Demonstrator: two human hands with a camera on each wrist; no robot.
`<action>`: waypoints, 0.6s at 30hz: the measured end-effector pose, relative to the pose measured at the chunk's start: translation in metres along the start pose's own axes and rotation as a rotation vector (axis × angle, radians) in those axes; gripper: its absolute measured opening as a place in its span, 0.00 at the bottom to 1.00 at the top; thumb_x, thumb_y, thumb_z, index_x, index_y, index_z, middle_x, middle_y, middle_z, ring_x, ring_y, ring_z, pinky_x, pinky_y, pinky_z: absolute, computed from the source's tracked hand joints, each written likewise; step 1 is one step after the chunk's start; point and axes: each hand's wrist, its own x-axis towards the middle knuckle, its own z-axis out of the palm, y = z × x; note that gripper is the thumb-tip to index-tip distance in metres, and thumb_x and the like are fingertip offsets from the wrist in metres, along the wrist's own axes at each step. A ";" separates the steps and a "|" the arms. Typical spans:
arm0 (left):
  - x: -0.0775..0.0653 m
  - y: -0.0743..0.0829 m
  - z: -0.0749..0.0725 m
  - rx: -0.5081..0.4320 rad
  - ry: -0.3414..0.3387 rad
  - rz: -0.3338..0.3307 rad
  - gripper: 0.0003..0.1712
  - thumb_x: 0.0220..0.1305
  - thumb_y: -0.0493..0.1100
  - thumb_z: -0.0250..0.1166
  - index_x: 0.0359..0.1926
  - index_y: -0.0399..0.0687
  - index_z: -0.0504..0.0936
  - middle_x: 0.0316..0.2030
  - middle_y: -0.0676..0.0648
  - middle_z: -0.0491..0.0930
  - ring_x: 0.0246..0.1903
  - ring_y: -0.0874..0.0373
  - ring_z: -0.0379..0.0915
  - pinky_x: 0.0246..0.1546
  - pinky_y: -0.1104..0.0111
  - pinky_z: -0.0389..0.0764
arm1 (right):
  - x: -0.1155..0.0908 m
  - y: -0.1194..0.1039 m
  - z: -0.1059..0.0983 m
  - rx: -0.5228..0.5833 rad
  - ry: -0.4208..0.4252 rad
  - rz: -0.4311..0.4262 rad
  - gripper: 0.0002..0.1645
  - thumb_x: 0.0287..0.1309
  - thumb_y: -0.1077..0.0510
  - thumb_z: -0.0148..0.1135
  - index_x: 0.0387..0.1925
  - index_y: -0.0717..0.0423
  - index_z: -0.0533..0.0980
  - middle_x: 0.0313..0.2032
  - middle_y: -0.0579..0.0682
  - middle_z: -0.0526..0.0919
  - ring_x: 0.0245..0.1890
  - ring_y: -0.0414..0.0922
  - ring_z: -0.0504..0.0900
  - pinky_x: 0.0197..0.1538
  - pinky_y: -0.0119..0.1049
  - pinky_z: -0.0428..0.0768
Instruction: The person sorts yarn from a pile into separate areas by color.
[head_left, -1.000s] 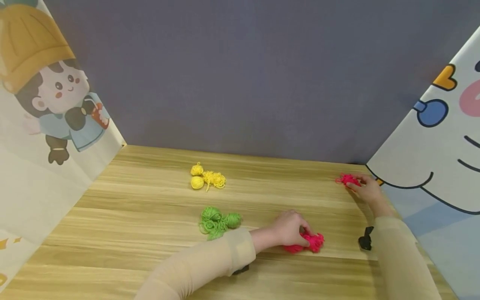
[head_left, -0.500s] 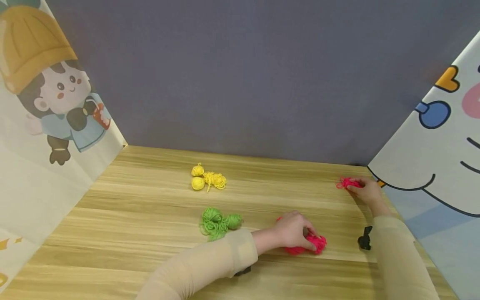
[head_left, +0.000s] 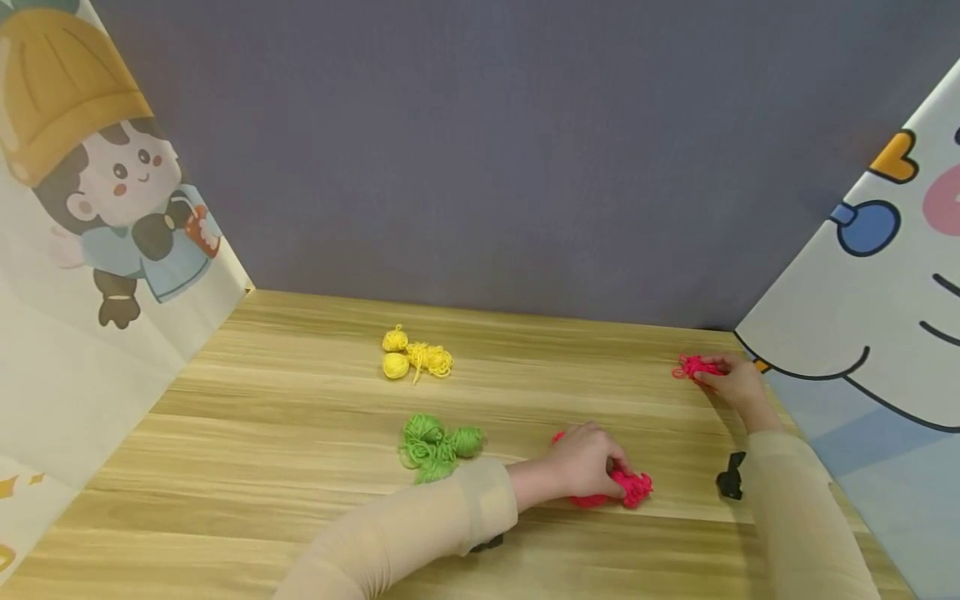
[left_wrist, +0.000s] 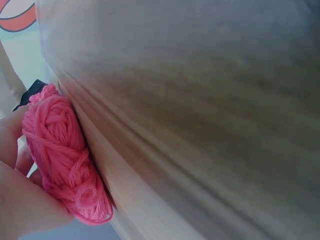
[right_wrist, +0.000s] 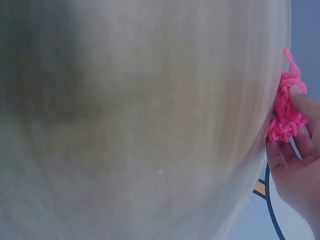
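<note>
In the head view, my left hand [head_left: 585,460] grips a bundle of pink yarn [head_left: 634,489] on the table, thumb and fingers on either side. More pink yarn [head_left: 588,501] shows below that hand, and a small bit peeks out behind its wrist side. The left wrist view shows a wound pink skein [left_wrist: 62,150] lying against the hand. At the back right corner, my right hand [head_left: 737,385] pinches a second pink yarn bundle [head_left: 696,367], a loose loop trailing left. Seen from the right wrist, the thumb lies over this yarn [right_wrist: 286,107] with the fingers beneath.
Green yarn balls [head_left: 435,446] lie left of my left forearm. Farther back sit yellow yarn balls [head_left: 427,359] with a loose tangle. A small black object [head_left: 730,477] is beside my right sleeve. A grey wall [head_left: 480,167] and printed side panels border the wooden table [head_left: 262,400].
My left hand has shifted very slightly right with its pink yarn, and a bit of pink now shows behind it. The right hand holds almost still on its bundle.
</note>
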 end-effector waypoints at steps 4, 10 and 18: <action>0.000 0.001 0.000 0.011 0.000 -0.012 0.10 0.48 0.57 0.73 0.35 0.69 0.86 0.29 0.70 0.79 0.40 0.71 0.67 0.45 0.78 0.64 | 0.001 -0.001 0.001 -0.005 0.010 0.001 0.25 0.59 0.54 0.63 0.50 0.71 0.72 0.48 0.73 0.76 0.46 0.63 0.75 0.42 0.46 0.76; 0.001 0.001 0.002 0.003 -0.001 -0.025 0.10 0.48 0.56 0.73 0.34 0.70 0.85 0.29 0.71 0.78 0.40 0.72 0.67 0.48 0.77 0.64 | 0.002 -0.002 -0.001 -0.014 0.008 0.006 0.27 0.57 0.53 0.65 0.49 0.71 0.73 0.46 0.72 0.78 0.41 0.60 0.77 0.36 0.36 0.73; 0.000 0.002 0.002 0.018 -0.014 -0.027 0.09 0.49 0.56 0.72 0.34 0.70 0.85 0.30 0.70 0.79 0.40 0.72 0.67 0.50 0.75 0.65 | -0.002 -0.009 -0.004 0.007 -0.004 0.003 0.27 0.56 0.53 0.66 0.50 0.70 0.74 0.47 0.71 0.78 0.38 0.52 0.79 0.32 0.29 0.74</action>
